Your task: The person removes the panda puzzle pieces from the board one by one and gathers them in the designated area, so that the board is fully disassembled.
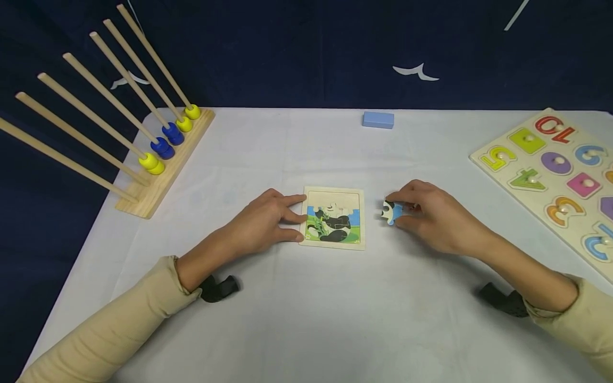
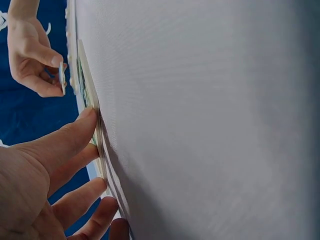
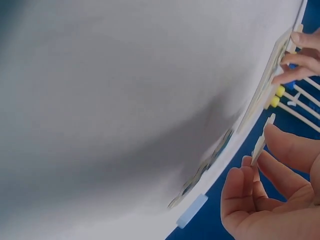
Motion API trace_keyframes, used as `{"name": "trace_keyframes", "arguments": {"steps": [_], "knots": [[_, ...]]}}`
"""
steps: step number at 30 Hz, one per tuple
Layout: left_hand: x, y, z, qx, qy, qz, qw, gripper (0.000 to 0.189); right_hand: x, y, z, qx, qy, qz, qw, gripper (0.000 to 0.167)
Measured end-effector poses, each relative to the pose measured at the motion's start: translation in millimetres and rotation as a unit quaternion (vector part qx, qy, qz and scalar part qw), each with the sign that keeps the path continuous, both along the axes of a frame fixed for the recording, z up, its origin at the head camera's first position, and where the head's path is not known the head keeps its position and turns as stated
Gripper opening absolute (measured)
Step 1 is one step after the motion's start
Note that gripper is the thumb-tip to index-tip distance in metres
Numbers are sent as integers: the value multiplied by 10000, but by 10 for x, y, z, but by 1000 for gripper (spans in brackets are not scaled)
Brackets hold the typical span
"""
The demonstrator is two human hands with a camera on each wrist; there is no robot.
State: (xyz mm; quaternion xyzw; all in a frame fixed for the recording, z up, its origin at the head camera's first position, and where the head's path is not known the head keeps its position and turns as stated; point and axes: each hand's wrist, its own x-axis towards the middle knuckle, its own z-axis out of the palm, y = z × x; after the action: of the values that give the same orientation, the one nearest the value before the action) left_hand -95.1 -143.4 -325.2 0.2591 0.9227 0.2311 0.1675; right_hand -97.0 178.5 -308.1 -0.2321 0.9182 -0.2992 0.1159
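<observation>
A small square wooden puzzle board (image 1: 362,218) with a partly filled panda picture lies flat on the table; its upper part shows bare wood. My left hand (image 1: 263,221) rests on the board's left edge, thumb and fingers spread along the rim. To the right of the board, my right hand (image 1: 440,218) pinches a blue, white and black puzzle piece (image 1: 394,213) between thumb and fingers. In the right wrist view that piece is tilted above the table, and more puzzle pieces (image 3: 200,172) lie below the hand. Those are mostly hidden by the hand in the head view.
A wooden peg stand (image 1: 158,197) with yellow and blue beads stands at the left, its tall rods leaning outward in view. A blue block (image 1: 378,120) lies near the back edge. At the right is a number puzzle board (image 1: 503,173) with knobbed pieces.
</observation>
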Motion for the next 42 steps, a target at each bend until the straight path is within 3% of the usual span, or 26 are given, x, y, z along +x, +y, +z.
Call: {"name": "trace_keyframes", "arguments": {"steps": [10, 18, 26, 42], "knots": [[-1, -3, -1, -21, 27, -25, 10000, 42, 12, 280, -42, 187, 356, 53, 9992, 42], [-6, 17, 10, -36, 11, -48, 10000, 42, 11, 568, -90, 821, 936, 295, 9918, 43], [-1, 9, 7, -82, 28, -36, 10000, 42, -38, 782, -163, 787, 806, 163, 9935, 44], [4, 6, 14, -125, 1, -17, 9999, 43, -182, 828, -188, 953, 480, 94, 9942, 44]]}}
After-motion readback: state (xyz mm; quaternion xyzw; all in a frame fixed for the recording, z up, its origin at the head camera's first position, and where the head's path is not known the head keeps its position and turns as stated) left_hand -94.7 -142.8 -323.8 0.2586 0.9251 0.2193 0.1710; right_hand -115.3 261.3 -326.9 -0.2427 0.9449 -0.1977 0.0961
